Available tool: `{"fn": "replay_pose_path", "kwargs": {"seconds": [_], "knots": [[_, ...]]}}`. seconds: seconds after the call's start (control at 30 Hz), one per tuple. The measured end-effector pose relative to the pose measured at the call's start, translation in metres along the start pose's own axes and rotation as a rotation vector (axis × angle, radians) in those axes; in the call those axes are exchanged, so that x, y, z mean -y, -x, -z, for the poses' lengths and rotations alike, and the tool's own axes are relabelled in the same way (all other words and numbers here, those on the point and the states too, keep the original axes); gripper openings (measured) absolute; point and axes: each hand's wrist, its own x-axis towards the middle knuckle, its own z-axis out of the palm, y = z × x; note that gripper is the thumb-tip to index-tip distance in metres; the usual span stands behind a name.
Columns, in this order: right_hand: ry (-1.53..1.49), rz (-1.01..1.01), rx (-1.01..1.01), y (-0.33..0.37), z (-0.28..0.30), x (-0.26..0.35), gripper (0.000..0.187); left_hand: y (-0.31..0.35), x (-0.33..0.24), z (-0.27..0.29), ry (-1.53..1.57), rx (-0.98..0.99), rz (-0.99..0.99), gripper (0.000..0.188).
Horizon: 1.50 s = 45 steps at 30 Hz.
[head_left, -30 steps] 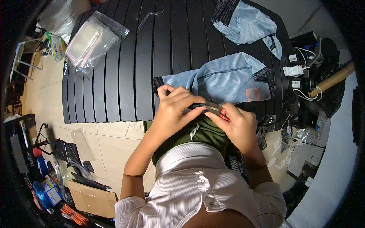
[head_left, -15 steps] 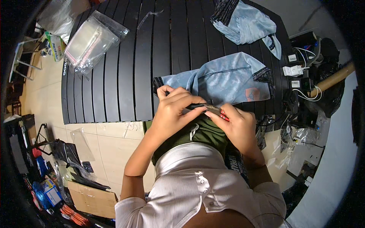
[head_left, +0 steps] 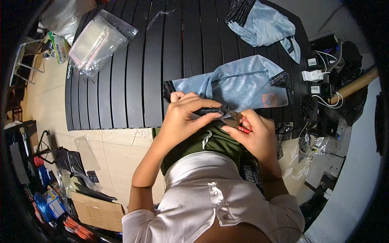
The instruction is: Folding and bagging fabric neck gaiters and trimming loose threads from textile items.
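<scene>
A light blue garment (head_left: 243, 83) with black trim lies across the near side of the slatted table. My left hand (head_left: 182, 115) is closed on the garment's black edge (head_left: 211, 110), pinching it between thumb and fingers at the table's front. In my right hand (head_left: 258, 133) is a pair of thread snips (head_left: 244, 126) with red handles and dark blades. The blades are spread apart, their tips right beside the pinched edge. Whether a thread lies between them is too small to tell.
Another light blue garment (head_left: 265, 26) lies bunched at the table's far right. Clear plastic bags (head_left: 99, 44) sit far left on the black table (head_left: 148, 93). White chargers (head_left: 313, 75) with cables and a cardboard tube (head_left: 358, 83) are at the right. A flattened cardboard box (head_left: 99, 212) is lower left.
The snips' blades have opened, from closed together to spread apart. My right-hand fingers have loosened around the red handles. My left hand keeps its pinch, with the black edge slightly raised.
</scene>
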Motion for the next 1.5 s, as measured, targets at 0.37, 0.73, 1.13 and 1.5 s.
{"fn": "replay_pose_path", "kwargs": {"seconds": [0.37, 0.73, 1.13, 1.5], "knots": [[-0.209, 0.183, -0.113, -0.016, -0.020, -0.003, 0.022, -0.003, -0.011, -0.002, 0.248, 0.032, 0.144, 0.027], [-0.354, 0.013, -0.031, -0.017, -0.023, -0.012, 0.009, -0.002, -0.002, -0.003, 0.076, 0.041, -0.019, 0.019], [-0.470, -0.017, 0.071, -0.024, -0.018, -0.007, 0.012, -0.006, -0.004, -0.005, 0.178, 0.029, -0.020, 0.016], [-0.628, -0.108, 0.174, -0.026, -0.017, -0.015, 0.011, -0.008, 0.001, -0.006, 0.346, 0.151, -0.037, 0.009]]}}
